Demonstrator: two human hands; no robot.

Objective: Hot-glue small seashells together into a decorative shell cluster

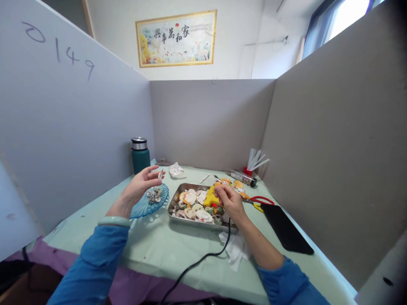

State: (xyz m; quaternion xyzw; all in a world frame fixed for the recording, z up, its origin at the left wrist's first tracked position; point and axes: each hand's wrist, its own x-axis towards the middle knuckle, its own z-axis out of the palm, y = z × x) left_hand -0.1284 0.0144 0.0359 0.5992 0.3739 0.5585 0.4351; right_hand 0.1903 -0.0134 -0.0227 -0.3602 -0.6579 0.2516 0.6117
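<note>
My left hand [140, 186] is raised over the blue scalloped plate [139, 210], pinching a small pale shell [160, 174] between thumb and fingers. On that plate lies a little heap of small shells [154, 195]. Above the right part of a metal tray [187, 221], my right hand [234, 204] is closed on a yellow glue gun [210, 197], partly covered by the fingers. A black cord [203, 256] runs from below this hand to the table's front edge. White, orange and greenish shells [190, 198] fill the tray.
A green bottle [140, 156] stands behind the plate. Crumpled plastic [177, 170], a clear tube [243, 178] and a red cup of glue sticks [249, 170] are at the back. Scissors [262, 200], a black phone-like slab [286, 228] and a tissue [235, 249] lie right. Grey panels enclose the table.
</note>
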